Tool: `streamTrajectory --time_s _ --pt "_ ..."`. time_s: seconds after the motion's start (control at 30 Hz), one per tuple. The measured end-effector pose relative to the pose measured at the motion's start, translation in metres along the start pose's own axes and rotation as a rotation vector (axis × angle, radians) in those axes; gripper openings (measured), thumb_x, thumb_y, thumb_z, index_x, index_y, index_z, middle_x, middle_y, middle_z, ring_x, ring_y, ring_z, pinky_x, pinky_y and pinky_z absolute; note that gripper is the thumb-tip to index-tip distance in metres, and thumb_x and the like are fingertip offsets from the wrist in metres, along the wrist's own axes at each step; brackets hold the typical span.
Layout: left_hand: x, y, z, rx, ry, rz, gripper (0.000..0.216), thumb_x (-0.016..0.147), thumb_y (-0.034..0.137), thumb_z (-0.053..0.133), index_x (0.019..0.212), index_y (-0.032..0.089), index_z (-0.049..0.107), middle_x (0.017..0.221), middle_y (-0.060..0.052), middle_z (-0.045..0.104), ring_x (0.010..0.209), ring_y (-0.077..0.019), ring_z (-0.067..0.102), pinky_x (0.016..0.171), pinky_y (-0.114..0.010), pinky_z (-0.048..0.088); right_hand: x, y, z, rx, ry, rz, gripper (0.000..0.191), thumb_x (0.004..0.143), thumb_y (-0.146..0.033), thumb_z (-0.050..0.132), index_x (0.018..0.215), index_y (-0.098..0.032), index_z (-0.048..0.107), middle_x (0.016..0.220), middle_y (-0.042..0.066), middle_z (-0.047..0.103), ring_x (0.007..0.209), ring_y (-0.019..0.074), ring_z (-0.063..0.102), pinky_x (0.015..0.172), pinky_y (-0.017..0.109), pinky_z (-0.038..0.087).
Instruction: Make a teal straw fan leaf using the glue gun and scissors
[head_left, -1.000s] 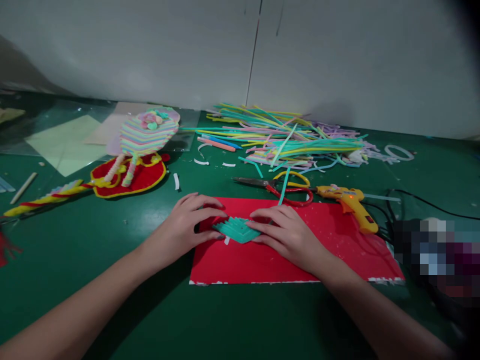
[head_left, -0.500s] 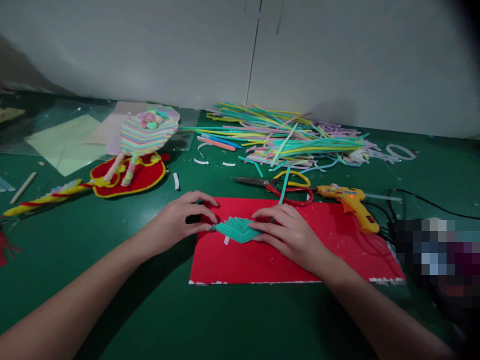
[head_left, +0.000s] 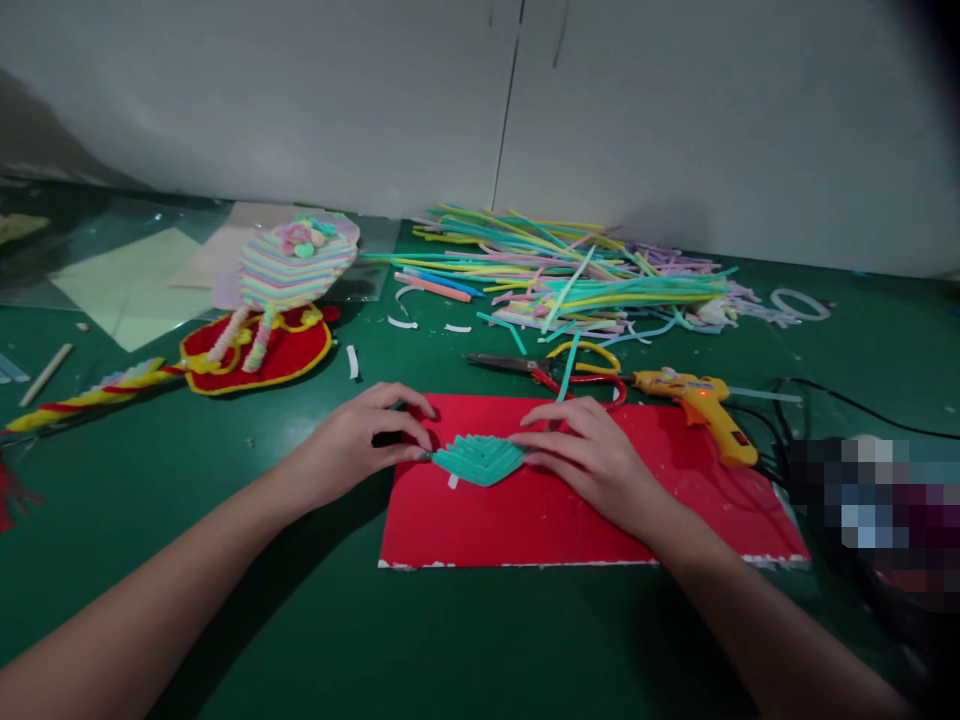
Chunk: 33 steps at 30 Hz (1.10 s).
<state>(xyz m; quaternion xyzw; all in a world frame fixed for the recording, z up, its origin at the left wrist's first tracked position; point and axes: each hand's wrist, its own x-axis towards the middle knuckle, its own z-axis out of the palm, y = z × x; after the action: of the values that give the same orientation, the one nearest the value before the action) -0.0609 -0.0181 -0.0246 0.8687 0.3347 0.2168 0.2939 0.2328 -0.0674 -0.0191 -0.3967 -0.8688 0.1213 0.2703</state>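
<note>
Left hand: the left hand [head_left: 360, 445] lies palm down with its fingers spread, grasping nothing; one fingertip touches the left tip of the teal straw leaf [head_left: 478, 460].
Right hand: the right hand [head_left: 592, 460] is flat and loosely spread, with its fingertips at the leaf's right tip.
Leaf's place: it lies between the two hands, flat on the red sheet [head_left: 570, 520].
Why held so: a fingertip at each end probably keeps the leaf pressed flat and steady on the sheet.
Leaf's axis: the long axis runs from hand to hand, and the nested V ribs seem to point toward the person.
Beyond the right hand: scissors [head_left: 525, 366] lie just past the fingertips, and a yellow glue gun [head_left: 705, 405] lies further right.
Far beyond both hands: a heap of coloured straws [head_left: 570, 275].
</note>
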Motion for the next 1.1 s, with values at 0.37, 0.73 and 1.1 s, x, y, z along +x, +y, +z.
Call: streamTrajectory --time_s 0.37,0.73,1.1 --pt "0.001 -0.001 -0.001 -0.022 -0.007 -0.001 0.017 0.088 0.034 0.057 0.084 0.023 0.069 0.104 -0.006 0.061 0.099 -0.0180 0.059 0.085 -0.032 0.049 -0.003 0.020 -0.006 0.039 -0.025 0.055 0.019 0.090 -0.023 0.053 0.098 -0.026 0.070 0.101 0.004 0.066 0.094 0.0177 0.057 0.083 0.036 0.048" --pt "0.005 0.024 0.015 0.135 0.070 0.022 0.023 0.091 0.028 0.050 0.109 0.024 0.064 0.109 -0.006 0.063 0.104 -0.0198 0.056 0.097 -0.040 0.042 0.000 0.020 -0.004 0.068 -0.027 0.039 0.021 0.092 -0.024 0.051 0.094 -0.024 0.072 0.098 0.005 0.067 0.091 0.0167 0.058 0.082 0.035 0.048" --pt "0.009 0.040 0.031 0.247 0.050 -0.003 0.035 0.082 0.041 0.062 0.113 0.025 0.063 0.111 -0.005 0.060 0.107 -0.0225 0.054 0.104 -0.048 0.031 0.001 0.020 -0.001 0.100 -0.011 0.059 0.022 0.091 -0.027 0.051 0.090 -0.026 0.072 0.097 0.004 0.067 0.092 0.0167 0.057 0.083 0.034 0.047"
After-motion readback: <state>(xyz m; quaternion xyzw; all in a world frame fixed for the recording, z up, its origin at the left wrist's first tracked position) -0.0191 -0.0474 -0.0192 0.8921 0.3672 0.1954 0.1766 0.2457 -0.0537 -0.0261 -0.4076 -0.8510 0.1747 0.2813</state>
